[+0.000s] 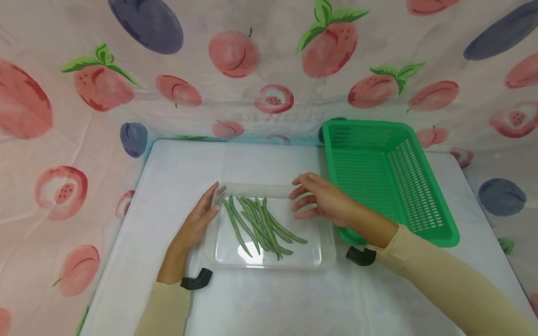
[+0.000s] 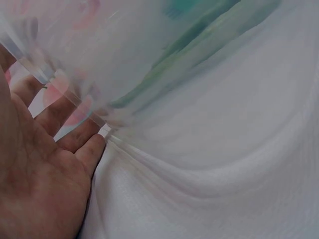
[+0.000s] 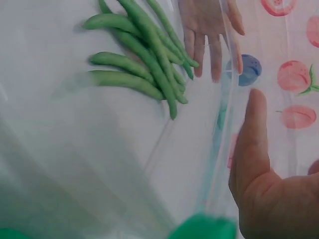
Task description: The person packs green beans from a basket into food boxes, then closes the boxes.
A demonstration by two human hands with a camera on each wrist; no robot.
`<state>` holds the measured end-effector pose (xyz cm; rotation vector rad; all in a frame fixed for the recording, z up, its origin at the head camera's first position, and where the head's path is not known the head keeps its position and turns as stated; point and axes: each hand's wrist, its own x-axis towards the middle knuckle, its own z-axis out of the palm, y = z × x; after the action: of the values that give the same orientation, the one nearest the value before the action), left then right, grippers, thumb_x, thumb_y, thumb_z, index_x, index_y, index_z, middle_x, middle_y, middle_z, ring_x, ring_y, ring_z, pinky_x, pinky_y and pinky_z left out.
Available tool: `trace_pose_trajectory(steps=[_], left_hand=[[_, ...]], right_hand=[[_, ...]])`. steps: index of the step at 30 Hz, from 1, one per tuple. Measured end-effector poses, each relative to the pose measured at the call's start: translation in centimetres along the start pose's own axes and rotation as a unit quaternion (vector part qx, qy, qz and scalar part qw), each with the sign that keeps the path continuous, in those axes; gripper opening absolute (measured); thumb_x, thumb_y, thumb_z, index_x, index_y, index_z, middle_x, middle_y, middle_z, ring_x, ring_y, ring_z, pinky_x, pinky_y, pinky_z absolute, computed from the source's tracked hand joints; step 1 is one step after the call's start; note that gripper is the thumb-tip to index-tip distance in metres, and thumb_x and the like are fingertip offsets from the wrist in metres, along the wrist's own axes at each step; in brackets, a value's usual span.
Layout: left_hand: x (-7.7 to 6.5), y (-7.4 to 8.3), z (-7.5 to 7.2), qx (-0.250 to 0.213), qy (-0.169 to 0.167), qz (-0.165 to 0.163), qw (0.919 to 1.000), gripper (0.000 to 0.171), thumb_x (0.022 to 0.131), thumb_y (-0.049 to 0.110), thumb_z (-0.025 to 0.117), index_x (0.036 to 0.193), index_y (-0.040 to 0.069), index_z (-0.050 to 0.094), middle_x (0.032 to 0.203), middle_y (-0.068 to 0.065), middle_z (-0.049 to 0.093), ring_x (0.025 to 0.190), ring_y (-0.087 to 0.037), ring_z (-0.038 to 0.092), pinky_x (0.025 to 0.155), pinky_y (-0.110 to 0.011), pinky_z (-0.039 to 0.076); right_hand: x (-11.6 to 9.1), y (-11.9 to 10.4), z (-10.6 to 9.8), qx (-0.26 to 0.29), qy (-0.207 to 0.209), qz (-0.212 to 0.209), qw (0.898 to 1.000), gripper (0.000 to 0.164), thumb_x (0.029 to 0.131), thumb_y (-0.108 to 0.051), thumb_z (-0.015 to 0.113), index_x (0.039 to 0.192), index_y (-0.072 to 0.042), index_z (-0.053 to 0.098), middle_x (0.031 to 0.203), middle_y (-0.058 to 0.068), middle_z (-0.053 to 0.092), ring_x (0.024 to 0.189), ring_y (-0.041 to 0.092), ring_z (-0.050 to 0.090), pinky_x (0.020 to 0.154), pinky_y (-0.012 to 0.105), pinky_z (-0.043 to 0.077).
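A clear plastic tray (image 1: 269, 267) lies on the white table with several green beans (image 1: 261, 226) loose inside it, mostly toward its left and middle. Against the tray's left wall rests my left hand (image 1: 198, 218), its fingers fairly straight. In the left wrist view, fingers of that hand (image 2: 50, 164) show along the see-through wall. My right hand (image 1: 325, 199) hovers over the tray's right end, fingers spread and nothing held. The right wrist view has its thumb side (image 3: 264, 194) near, with the beans (image 3: 144, 55) beyond.
A green perforated basket (image 1: 365, 179) stands to the right of the tray, partly behind my right forearm. Behind the white table (image 1: 180, 163) hangs a fruit-print sheet (image 1: 273, 56), which also runs along both sides.
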<state>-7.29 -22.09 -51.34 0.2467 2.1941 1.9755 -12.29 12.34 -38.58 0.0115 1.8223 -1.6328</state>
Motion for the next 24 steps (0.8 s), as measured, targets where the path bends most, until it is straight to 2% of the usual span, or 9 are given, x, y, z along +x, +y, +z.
trace_pose_trajectory(steps=[6,10,13,19,24], left_hand=[[-0.1,0.4,-0.4,0.006,0.004,-0.001,1.0,0.062,0.108,0.013,0.041,0.164,0.029,0.02,0.173,-0.004,0.014,0.16,-0.031,0.005,0.123,-0.067,0.007],[-0.2,0.8,-1.1,0.025,0.014,-0.012,0.9995,0.06,0.108,0.019,0.041,0.164,0.027,0.021,0.171,-0.007,0.021,0.158,-0.035,0.016,0.122,-0.067,0.017],[-0.1,1.1,-1.9,0.039,0.009,-0.012,0.9991,0.058,0.11,0.023,0.041,0.164,0.024,0.023,0.169,-0.007,0.028,0.157,-0.035,0.022,0.121,-0.066,0.023],[1.1,2.4,-3.2,0.101,-0.026,-0.016,0.9945,0.057,0.11,0.03,0.043,0.164,0.022,0.024,0.167,-0.003,0.033,0.156,-0.03,0.025,0.122,-0.063,0.023],[2.7,3.1,-4.4,0.16,-0.043,-0.039,0.9854,0.058,0.11,0.035,0.042,0.164,0.022,0.024,0.167,-0.006,0.033,0.157,-0.032,0.024,0.122,-0.063,0.023]], right_hand=[[0.0,0.5,-1.1,0.03,0.049,-0.034,0.998,0.038,0.111,-0.041,0.037,0.132,-0.011,0.043,0.12,0.014,0.057,0.094,0.025,0.07,0.083,0.042,0.063],[0.2,0.7,-1.6,0.04,0.058,-0.06,0.996,0.032,0.111,-0.038,0.036,0.13,-0.012,0.043,0.118,0.011,0.056,0.096,0.022,0.067,0.086,0.037,0.062],[0.2,0.9,-2.0,0.054,0.063,-0.066,0.994,0.027,0.112,-0.035,0.036,0.128,-0.015,0.043,0.117,0.009,0.054,0.1,0.023,0.065,0.088,0.036,0.06],[-0.7,1.2,-3.0,0.067,0.076,-0.062,0.993,0.023,0.111,-0.038,0.04,0.124,-0.019,0.041,0.118,0.008,0.051,0.106,0.022,0.061,0.089,0.034,0.059],[-1.6,1.8,-3.7,0.043,0.078,-0.064,0.994,0.035,0.108,-0.047,0.042,0.13,-0.02,0.036,0.123,0.009,0.047,0.109,0.021,0.059,0.09,0.031,0.059]])
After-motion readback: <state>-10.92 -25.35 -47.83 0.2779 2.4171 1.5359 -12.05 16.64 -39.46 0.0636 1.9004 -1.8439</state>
